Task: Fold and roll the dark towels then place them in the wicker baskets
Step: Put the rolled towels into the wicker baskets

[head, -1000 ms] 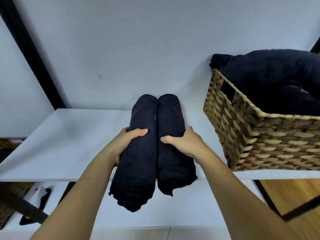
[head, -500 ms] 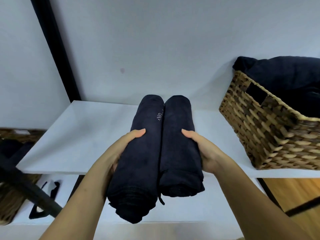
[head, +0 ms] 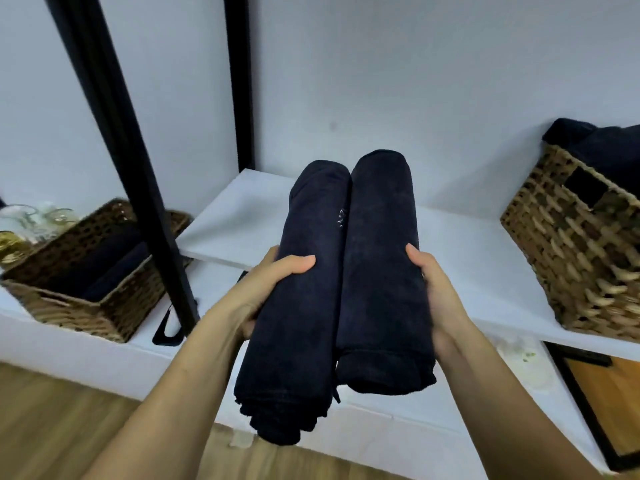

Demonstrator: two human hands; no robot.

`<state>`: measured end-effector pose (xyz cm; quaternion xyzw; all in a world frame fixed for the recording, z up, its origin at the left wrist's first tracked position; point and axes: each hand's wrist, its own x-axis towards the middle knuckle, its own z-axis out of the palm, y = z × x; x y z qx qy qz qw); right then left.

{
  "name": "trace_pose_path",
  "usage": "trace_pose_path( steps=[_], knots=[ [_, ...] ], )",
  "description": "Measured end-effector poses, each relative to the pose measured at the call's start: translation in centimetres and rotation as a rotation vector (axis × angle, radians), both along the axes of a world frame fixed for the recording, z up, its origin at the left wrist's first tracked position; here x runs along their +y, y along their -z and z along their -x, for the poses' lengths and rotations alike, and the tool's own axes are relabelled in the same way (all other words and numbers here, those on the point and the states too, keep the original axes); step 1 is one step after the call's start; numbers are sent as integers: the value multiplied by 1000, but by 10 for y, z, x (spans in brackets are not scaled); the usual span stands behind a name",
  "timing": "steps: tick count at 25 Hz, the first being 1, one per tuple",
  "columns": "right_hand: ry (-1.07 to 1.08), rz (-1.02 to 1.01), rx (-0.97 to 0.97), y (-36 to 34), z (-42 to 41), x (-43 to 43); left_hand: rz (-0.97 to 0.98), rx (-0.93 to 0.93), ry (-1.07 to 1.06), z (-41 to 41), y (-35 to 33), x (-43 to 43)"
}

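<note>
Two rolled dark towels (head: 379,271), parallel, touching lengthwise

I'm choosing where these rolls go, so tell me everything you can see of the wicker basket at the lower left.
The wicker basket is rectangular, woven of brown and tan strands, and a little blurred. It stands upright on the white lower ledge. Inside lie dark towels, side by side, below the rim. A black post crosses in front of its right part.
</note>
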<state>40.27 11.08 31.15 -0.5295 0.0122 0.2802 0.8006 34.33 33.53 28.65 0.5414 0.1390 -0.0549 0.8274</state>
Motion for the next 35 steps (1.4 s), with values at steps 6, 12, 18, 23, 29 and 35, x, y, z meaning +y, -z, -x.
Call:
trace_pose_path(
  steps=[6,12,18,23,29,35],
  knots=[
    [-149,-178,127,43,81,16,-88,29,-238,122,15,1],
    [-347,-180,345,89,174,90,-105,202,-398,251,30,51],
    [-452,-107,397,113,214,195,41,315,-541,314,56,124],
    [-422,31,374,128,225,321,104,345,-596,331,83,243],
    [-328,22,421,126,216,428,67,365,-478,308,95,373],
    [-306,-8,432,147,162,518,-40,335,-430,237,104,478]
  ],
)
